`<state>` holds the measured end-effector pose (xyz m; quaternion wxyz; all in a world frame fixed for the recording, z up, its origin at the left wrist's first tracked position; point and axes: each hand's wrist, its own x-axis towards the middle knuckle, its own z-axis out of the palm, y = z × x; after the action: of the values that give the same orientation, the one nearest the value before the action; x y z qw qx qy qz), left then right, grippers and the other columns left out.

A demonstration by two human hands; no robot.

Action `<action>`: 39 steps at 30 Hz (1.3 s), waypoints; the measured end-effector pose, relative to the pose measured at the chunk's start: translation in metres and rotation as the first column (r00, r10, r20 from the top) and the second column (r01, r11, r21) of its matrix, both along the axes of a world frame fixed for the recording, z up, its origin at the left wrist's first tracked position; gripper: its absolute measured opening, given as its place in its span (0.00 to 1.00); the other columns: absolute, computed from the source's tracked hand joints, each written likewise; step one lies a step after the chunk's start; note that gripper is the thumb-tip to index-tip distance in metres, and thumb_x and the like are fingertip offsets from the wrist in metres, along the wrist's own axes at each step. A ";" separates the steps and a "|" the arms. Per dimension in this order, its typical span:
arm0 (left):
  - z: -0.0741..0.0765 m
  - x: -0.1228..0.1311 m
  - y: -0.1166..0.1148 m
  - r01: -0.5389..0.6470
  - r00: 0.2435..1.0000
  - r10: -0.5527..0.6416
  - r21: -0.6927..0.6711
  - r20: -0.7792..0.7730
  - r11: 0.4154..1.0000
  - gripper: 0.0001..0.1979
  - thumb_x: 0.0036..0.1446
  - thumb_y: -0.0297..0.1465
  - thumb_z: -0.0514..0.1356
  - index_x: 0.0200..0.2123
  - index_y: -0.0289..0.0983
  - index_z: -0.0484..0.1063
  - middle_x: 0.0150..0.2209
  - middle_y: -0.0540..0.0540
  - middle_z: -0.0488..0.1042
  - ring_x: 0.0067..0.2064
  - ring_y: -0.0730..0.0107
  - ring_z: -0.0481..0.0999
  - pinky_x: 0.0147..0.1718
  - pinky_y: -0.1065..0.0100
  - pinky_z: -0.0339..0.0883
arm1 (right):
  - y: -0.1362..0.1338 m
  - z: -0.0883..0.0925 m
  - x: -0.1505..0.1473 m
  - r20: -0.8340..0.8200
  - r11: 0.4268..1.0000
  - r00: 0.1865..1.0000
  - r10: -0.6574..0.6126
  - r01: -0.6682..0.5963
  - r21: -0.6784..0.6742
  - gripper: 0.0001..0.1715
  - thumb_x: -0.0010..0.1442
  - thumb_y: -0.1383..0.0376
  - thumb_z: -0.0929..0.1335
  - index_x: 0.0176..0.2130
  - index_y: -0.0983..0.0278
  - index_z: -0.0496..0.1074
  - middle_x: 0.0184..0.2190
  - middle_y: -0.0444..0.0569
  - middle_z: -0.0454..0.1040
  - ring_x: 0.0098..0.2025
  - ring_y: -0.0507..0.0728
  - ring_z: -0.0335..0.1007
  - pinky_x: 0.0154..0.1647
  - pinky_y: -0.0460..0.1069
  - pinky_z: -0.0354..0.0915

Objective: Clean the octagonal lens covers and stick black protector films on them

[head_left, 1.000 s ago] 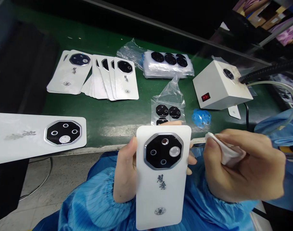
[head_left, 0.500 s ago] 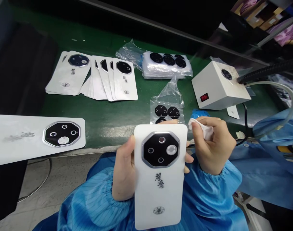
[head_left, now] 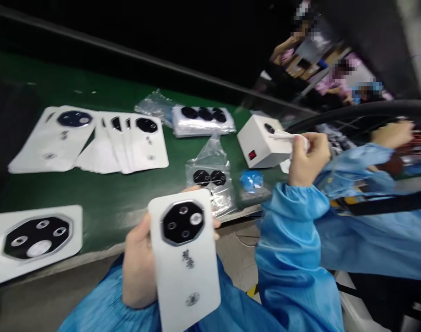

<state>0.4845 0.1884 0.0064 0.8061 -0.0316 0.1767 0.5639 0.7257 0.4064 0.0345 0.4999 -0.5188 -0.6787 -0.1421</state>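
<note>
My left hand [head_left: 140, 260] is wrapped round a white phone back cover [head_left: 196, 295], thumb at its left edge and fingertips showing at its right. The cover has a black octagonal camera plate, dark lettering and a round emblem. Raised at the right, my right hand [head_left: 309, 159] pinches a white wiping cloth [head_left: 282, 135], whose tip sticks out to the left. Behind the cloth stands a white box [head_left: 255, 138] with a red switch. Just beyond the held cover, a clear plastic sheet [head_left: 210, 159] carries black octagonal camera plates.
White back covers [head_left: 103, 147] lie fanned at the back left; another cover [head_left: 78, 230] lies at the near left. A plastic-wrapped stack [head_left: 203, 127] of plates and a blue crumpled piece [head_left: 252, 180] are on the green table [head_left: 134, 193]. A co-worker's hand [head_left: 393, 133] is at the right.
My right hand has moved up and away from the held cover with the cloth, toward the white box. My left hand still holds the cover. The view has swung right.
</note>
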 end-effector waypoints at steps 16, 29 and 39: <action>-0.027 -0.029 0.007 -0.271 0.956 0.282 0.129 -0.078 0.954 0.21 0.52 0.39 0.57 0.49 0.42 0.73 0.47 0.33 0.75 0.46 0.44 0.76 0.40 0.48 0.71 | -0.033 -0.037 -0.023 0.133 0.959 0.965 0.224 -0.194 -0.208 0.08 0.61 0.61 0.62 0.35 0.63 0.67 0.38 0.53 0.69 0.44 0.60 0.63 0.48 0.57 0.59; -0.027 -0.028 0.007 -0.200 0.978 0.202 0.033 -0.059 0.979 0.21 0.56 0.41 0.52 0.52 0.45 0.69 0.46 0.43 0.78 0.45 0.54 0.77 0.46 0.54 0.70 | -0.084 -0.069 -0.083 0.146 0.529 0.698 0.701 -0.371 -0.763 0.24 0.46 0.58 0.75 0.41 0.63 0.67 0.40 0.51 0.66 0.44 0.61 0.64 0.45 0.56 0.67; 0.002 0.005 0.003 -0.222 0.966 0.220 -0.005 -0.135 0.975 0.27 0.61 0.41 0.41 0.63 0.43 0.46 0.36 0.37 0.78 0.34 0.52 0.78 0.31 0.53 0.70 | -0.086 -0.069 -0.077 0.084 0.434 0.672 0.736 -0.373 -0.820 0.21 0.50 0.67 0.73 0.43 0.64 0.64 0.42 0.53 0.63 0.48 0.62 0.61 0.51 0.59 0.63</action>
<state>0.4893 0.1913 0.0079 0.7243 -0.0213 0.2311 0.6493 0.6487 0.3201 -0.0342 0.0938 -0.3673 -0.8997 0.2165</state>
